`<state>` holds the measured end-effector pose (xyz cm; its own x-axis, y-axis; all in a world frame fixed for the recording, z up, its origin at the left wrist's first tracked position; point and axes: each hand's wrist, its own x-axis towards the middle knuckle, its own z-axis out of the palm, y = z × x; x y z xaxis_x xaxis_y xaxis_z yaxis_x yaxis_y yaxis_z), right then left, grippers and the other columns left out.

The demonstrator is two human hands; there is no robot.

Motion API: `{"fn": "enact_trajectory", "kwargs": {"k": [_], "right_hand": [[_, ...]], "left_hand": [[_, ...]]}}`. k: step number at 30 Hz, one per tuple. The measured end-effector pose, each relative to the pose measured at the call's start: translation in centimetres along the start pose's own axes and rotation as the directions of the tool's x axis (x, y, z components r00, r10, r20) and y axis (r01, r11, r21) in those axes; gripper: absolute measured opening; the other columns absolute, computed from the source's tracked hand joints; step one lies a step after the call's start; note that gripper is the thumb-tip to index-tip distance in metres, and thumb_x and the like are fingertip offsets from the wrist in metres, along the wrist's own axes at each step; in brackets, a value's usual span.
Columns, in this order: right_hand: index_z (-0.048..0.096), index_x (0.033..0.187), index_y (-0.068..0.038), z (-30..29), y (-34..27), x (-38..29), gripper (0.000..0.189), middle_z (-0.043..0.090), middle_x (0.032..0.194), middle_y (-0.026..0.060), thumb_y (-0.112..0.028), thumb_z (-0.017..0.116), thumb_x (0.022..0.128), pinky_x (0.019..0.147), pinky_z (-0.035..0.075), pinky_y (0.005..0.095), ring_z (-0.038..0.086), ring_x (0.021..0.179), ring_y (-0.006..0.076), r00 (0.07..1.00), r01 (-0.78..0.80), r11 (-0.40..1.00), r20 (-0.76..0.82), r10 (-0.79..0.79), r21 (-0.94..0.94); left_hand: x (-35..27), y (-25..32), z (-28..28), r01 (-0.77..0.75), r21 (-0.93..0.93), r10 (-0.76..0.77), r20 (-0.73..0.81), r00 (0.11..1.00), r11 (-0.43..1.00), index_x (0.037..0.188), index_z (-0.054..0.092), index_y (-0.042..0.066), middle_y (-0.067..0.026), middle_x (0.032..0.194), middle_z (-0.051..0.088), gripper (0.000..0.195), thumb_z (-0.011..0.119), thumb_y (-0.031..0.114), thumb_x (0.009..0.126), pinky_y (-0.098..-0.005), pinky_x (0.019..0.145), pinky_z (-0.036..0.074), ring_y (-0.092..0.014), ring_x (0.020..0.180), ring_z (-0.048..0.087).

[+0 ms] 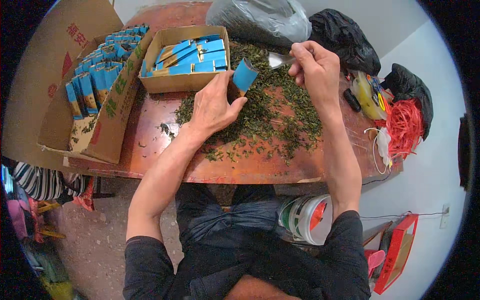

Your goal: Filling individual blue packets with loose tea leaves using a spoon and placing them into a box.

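Observation:
My left hand (215, 101) holds a small blue and gold packet (245, 75) upright above a pile of dry green tea leaves (258, 116) on the red-brown table (157, 150). My right hand (317, 69) grips the handle of a metal spoon (279, 60), whose bowl is over the leaves just right of the packet. Flat blue and gold packets (195, 56) lie in a small cardboard box (176, 83) beyond my left hand. Further left, rows of similar packets (97, 80) stand in a larger cardboard box (122, 123), with leaf bits at their tops.
A clear plastic bag (258, 18) and a black bag (345, 41) stand at the back. Red plastic strings (405, 123), a black object (351, 100) and a white cord (375, 150) lie on the right. A white bucket (318, 221) is below the table edge.

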<state>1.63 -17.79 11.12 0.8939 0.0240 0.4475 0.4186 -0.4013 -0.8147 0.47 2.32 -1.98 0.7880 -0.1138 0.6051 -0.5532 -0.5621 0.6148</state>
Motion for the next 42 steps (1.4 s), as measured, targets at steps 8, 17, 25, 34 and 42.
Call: {"fn": "enact_trajectory", "kwargs": {"k": [8, 17, 25, 34, 42], "right_hand": [[0.069, 0.086, -0.001, 0.7, 0.1, 0.1, 0.023, 0.063, 0.059, 0.0018, -0.019, 0.062, 0.097, 0.046, 0.039, 0.0224, 0.054, 0.049, 0.0052, 0.973, 0.232, 0.944, 0.04, -0.229, -0.234], [0.066, 0.086, -0.001, 1.5, -0.4, -0.7, 0.014, 0.061, 0.058, 0.0103, -0.013, 0.066, 0.094, 0.048, 0.045, 0.0315, 0.061, 0.05, 0.015, 0.864, 0.496, 0.747, 0.172, -0.473, -0.443], [0.065, 0.088, -0.003, 1.2, -0.7, -1.5, 0.01, 0.061, 0.061, 0.0128, -0.012, 0.069, 0.092, 0.049, 0.046, 0.0339, 0.062, 0.051, 0.0225, 0.744, 0.637, 0.587, 0.198, -0.639, -0.5], [0.071, 0.091, 0.0, -1.4, 3.8, -3.2, 0.017, 0.066, 0.063, 0.0102, -0.015, 0.064, 0.096, 0.051, 0.046, 0.029, 0.063, 0.054, 0.0145, 0.956, 0.288, 0.823, 0.096, -0.278, -0.489], [0.07, 0.089, 0.003, -1.2, 7.2, -5.7, 0.028, 0.066, 0.061, 0.0109, -0.024, 0.064, 0.096, 0.051, 0.048, 0.0287, 0.065, 0.054, 0.0124, 0.984, 0.091, 0.889, 0.18, -0.011, -0.448]], "left_hand": [[0.1, 0.3, 0.0, 0.011, 0.017, -0.011, 0.006, 1.0, 1.0, 0.121, 0.052, 0.001, -0.0213, 0.104, 0.064, 0.053, 0.078, 0.019, 0.078, -0.0473, 0.08, 0.053, -0.041, 0.094, 0.064], [-0.1, 0.3, 0.0, 0.014, 0.02, -0.014, 0.007, 1.0, 1.0, 0.121, 0.053, 0.001, -0.0204, 0.104, 0.064, 0.054, 0.079, 0.018, 0.077, -0.0463, 0.079, 0.053, -0.04, 0.094, 0.065], [-0.1, 0.4, 0.1, -0.01, 0.029, 0.01, -0.009, 1.0, 1.0, 0.121, 0.053, 0.001, -0.0208, 0.104, 0.064, 0.055, 0.08, 0.018, 0.077, -0.0465, 0.08, 0.053, -0.041, 0.095, 0.064], [0.0, -0.2, 0.3, -0.016, 0.025, 0.016, -0.002, 1.0, 1.0, 0.123, 0.053, 0.0, -0.0213, 0.106, 0.065, 0.056, 0.079, 0.02, 0.077, -0.0462, 0.08, 0.054, -0.04, 0.095, 0.065], [0.0, -0.4, 0.4, -0.006, 0.042, 0.005, 0.008, 1.0, 0.999, 0.128, 0.052, 0.002, -0.0194, 0.1, 0.067, 0.057, 0.078, 0.024, 0.081, -0.0416, 0.078, 0.054, -0.034, 0.086, 0.067]]}}
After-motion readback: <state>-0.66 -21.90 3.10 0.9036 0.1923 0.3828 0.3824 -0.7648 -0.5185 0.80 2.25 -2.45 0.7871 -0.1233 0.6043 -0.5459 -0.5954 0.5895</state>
